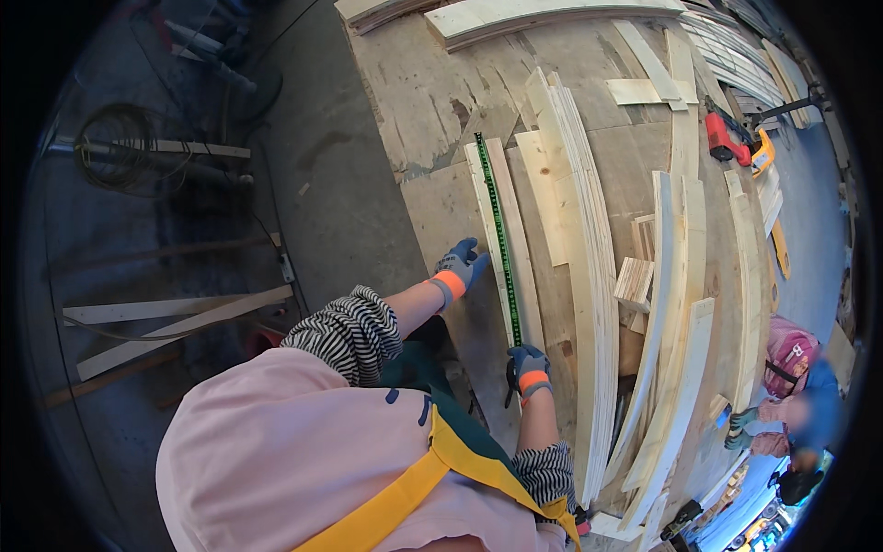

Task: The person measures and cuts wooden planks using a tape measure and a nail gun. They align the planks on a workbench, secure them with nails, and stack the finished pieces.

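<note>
A green tape measure is stretched lengthwise along a pale wooden strip on the worktable. My right hand, in a grey-blue glove with an orange cuff, grips the tape measure at its near end; a dark part of it shows beside my fingers. Reaching out over the table's left side, my gloved left hand is beside the strip's left edge, fingers extended and holding nothing visible. Immediately right of the tape lies another narrow wooden strip.
Stacked long boards and short wood blocks lie to the right. A red-and-black power tool rests at the far right. Across the table, another person's gloved hand is near some boards. Coiled wire hangs at the left.
</note>
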{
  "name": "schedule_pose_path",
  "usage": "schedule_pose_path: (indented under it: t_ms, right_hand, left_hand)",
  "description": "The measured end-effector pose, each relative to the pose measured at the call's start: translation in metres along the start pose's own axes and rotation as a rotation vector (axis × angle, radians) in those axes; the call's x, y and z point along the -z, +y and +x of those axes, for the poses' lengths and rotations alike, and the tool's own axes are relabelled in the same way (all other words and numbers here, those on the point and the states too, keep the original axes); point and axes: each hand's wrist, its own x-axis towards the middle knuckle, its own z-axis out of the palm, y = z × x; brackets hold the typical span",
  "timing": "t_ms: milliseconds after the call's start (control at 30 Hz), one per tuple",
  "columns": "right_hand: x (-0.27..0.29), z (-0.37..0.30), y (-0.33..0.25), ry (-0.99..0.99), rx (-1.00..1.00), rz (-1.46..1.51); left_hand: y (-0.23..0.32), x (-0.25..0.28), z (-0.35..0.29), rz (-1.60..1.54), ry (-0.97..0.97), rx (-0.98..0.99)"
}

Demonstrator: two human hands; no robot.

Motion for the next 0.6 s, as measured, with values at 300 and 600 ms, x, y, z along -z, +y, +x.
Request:
schedule_pose_path:
  t_ms: [300, 600]
  right_hand:
    - [0.001, 0.004, 0.024, -0.038, -0.012, 0.101]
    - [-0.02, 0.031, 0.054, -0.05, -0.082, -0.04]
  left_hand:
    - [0.036, -0.013, 0.025, 0.063, -0.066, 0.199]
    - [0.061, -0.034, 0.048, 0.034, 0.143, 0.444]
